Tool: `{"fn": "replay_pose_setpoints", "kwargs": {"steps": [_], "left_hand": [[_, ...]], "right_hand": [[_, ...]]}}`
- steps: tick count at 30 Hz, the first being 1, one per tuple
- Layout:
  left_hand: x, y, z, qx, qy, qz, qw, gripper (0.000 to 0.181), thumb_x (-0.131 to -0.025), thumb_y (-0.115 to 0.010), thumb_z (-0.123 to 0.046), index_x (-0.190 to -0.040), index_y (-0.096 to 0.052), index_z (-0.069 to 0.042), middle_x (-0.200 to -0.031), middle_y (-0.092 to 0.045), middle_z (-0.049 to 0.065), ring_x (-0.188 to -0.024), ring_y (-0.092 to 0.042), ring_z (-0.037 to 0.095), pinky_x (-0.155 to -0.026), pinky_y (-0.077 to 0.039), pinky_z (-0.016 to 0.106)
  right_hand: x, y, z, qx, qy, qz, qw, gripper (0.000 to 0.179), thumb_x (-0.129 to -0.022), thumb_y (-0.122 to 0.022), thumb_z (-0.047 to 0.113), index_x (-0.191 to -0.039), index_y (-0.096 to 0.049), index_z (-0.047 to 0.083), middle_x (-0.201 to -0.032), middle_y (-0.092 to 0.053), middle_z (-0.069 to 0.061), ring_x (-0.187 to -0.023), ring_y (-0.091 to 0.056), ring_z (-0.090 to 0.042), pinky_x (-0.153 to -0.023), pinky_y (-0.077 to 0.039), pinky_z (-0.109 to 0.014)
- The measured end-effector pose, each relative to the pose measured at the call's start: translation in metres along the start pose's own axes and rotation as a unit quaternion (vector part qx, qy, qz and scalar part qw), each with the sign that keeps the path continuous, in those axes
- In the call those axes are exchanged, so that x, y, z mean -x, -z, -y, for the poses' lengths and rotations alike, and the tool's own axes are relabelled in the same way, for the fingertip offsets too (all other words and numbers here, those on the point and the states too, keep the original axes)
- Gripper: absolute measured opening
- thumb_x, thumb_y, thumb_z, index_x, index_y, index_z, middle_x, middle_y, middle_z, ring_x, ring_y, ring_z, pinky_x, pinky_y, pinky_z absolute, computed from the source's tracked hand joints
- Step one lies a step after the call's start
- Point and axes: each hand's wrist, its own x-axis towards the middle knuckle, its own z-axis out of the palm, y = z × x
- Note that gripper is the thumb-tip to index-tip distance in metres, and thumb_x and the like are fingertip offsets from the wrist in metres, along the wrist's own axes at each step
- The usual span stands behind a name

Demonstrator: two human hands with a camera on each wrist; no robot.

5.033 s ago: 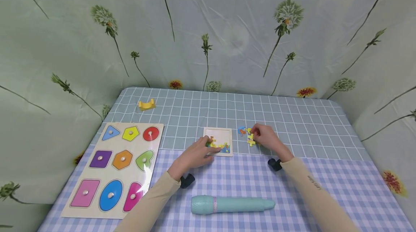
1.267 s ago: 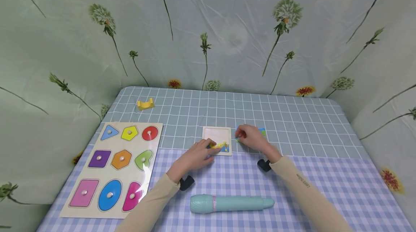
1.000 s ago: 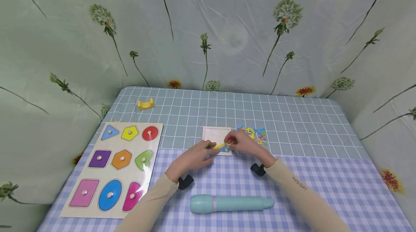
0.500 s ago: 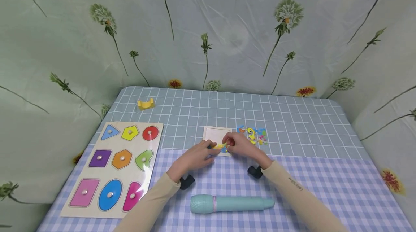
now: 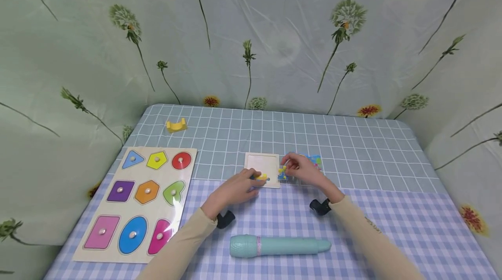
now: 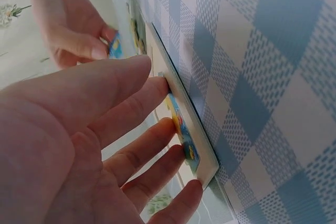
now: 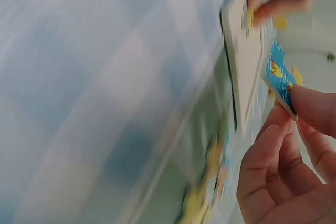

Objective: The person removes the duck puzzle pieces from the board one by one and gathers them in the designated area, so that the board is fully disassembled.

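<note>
A small wooden puzzle tray (image 5: 262, 160) lies in the middle of the table. My left hand (image 5: 236, 187) rests on its near left part, and in the left wrist view the spread fingertips touch a colourful puzzle piece (image 6: 185, 132) lying along the tray's edge. Just beyond the tray's right side, my right hand (image 5: 306, 171) pinches another puzzle piece (image 7: 278, 69) between thumb and fingers. That one is blue with a yellow figure, held up off the table and tilted. Loose puzzle pieces (image 5: 315, 160) lie behind the right hand, partly hidden by it.
A peg board (image 5: 154, 171) with coloured knobbed shapes lies at the left. A teal toy microphone (image 5: 286, 246) lies near the front. At the back left stands a yellow arched block (image 5: 176, 126). Checked cloth (image 5: 396, 223) covers the near table.
The right hand went from the loose pieces to the tray, then back right with a puzzle piece out of the tray's near right corner. My left hand has stayed on the tray.
</note>
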Motion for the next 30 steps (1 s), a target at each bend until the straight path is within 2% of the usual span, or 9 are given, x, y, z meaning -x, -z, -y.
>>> {"fn": "replay_pose_setpoints", "kwargs": {"steps": [9,12,16,19,23,26,30], "left_hand": [[0.001,0.001,-0.001,-0.007,-0.009,-0.006,0.9999,0.037,-0.096,-0.059,-0.019,-0.132,-0.060,-0.011,-0.136,-0.048,0.013,-0.120,-0.047,0.032,-0.095,-0.042,0.045],[0.002,0.001,-0.001,-0.009,-0.007,-0.006,0.9999,0.037,-0.096,-0.059,-0.019,-0.133,-0.059,-0.012,-0.136,-0.048,0.013,-0.121,-0.047,0.032,-0.095,-0.042,0.046],[0.002,0.000,-0.001,-0.009,-0.005,-0.007,0.9999,0.038,-0.096,-0.059,-0.020,-0.133,-0.059,-0.012,-0.135,-0.047,0.013,-0.120,-0.047,0.031,-0.094,-0.042,0.046],[0.002,-0.001,0.000,-0.008,-0.007,-0.011,0.9999,0.037,-0.096,-0.059,-0.020,-0.132,-0.059,-0.012,-0.135,-0.047,0.013,-0.119,-0.047,0.031,-0.093,-0.043,0.047],[0.002,-0.002,0.001,-0.007,-0.010,-0.019,0.9997,0.037,-0.095,-0.060,-0.019,-0.131,-0.060,-0.011,-0.134,-0.047,0.013,-0.119,-0.047,0.032,-0.092,-0.043,0.048],[0.001,-0.003,0.001,-0.007,-0.011,-0.024,0.9996,0.036,-0.095,-0.060,-0.019,-0.131,-0.061,-0.011,-0.132,-0.048,0.012,-0.118,-0.046,0.032,-0.091,-0.044,0.048],[0.001,-0.003,0.002,-0.002,-0.012,-0.029,0.9995,0.036,-0.095,-0.060,-0.019,-0.130,-0.061,-0.012,-0.130,-0.049,0.012,-0.116,-0.046,0.031,-0.091,-0.044,0.047]], "right_hand": [[0.032,0.042,-0.021,0.019,-0.102,-0.042,0.9937,0.016,-0.083,-0.062,-0.004,-0.098,-0.057,-0.005,-0.083,-0.056,-0.008,-0.075,-0.051,-0.018,-0.063,-0.047,-0.026],[0.044,0.050,-0.026,0.019,-0.135,-0.045,0.9897,0.017,-0.083,-0.062,-0.004,-0.100,-0.058,-0.006,-0.083,-0.056,-0.008,-0.075,-0.052,-0.018,-0.063,-0.047,-0.026],[0.054,0.053,-0.033,0.013,-0.155,-0.036,0.9871,0.017,-0.080,-0.061,-0.006,-0.098,-0.058,-0.008,-0.080,-0.057,-0.009,-0.073,-0.052,-0.018,-0.062,-0.047,-0.027],[0.059,0.052,-0.037,0.022,-0.150,-0.033,0.9879,0.016,-0.079,-0.060,-0.008,-0.094,-0.059,-0.008,-0.078,-0.057,-0.009,-0.071,-0.051,-0.017,-0.059,-0.046,-0.026],[0.060,0.049,-0.039,0.074,-0.117,-0.052,0.9889,0.013,-0.078,-0.061,-0.009,-0.090,-0.061,-0.004,-0.074,-0.056,-0.005,-0.067,-0.050,-0.016,-0.055,-0.044,-0.025],[0.059,0.045,-0.037,0.130,-0.099,-0.073,0.9838,0.012,-0.078,-0.062,-0.009,-0.087,-0.062,-0.001,-0.071,-0.054,-0.001,-0.065,-0.048,-0.015,-0.055,-0.042,-0.025],[0.057,0.042,-0.034,0.193,-0.090,-0.079,0.9738,0.013,-0.076,-0.061,-0.009,-0.084,-0.060,0.001,-0.069,-0.050,0.001,-0.064,-0.045,-0.015,-0.057,-0.038,-0.027]]}}
